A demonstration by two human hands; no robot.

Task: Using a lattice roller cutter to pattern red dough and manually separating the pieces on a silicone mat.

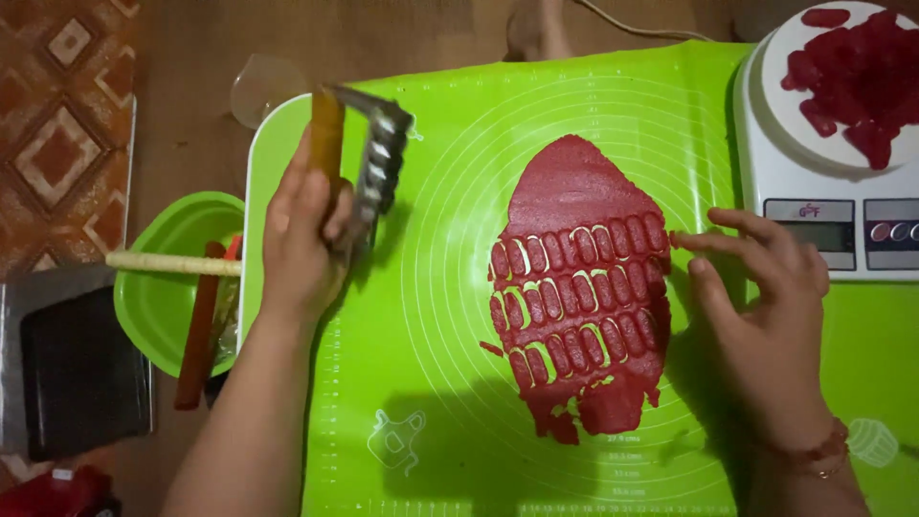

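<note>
- head view: the left hand (304, 235) is closed around the wooden handle of a metal multi-blade cutter (369, 158), lifted above the bright green silicone mat (431, 364).
- the right hand (766, 306) is loosely open, its fingertips (682, 239) touching the right edge of the flat red dough sheet (579, 287), scored in rows of small oblongs mid-mat.
- a white kitchen scale (823, 182) at upper right carries cut red pieces (857, 72).
- a green bowl (158, 278) sits left of the mat, a pale stick (172, 262) across it.

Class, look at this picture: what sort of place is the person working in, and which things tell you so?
Probably a home kitchen or baking corner: a green silicone baking mat with rolled red dough on it, a kitchen scale, and a roller cutter in the left hand.
</note>
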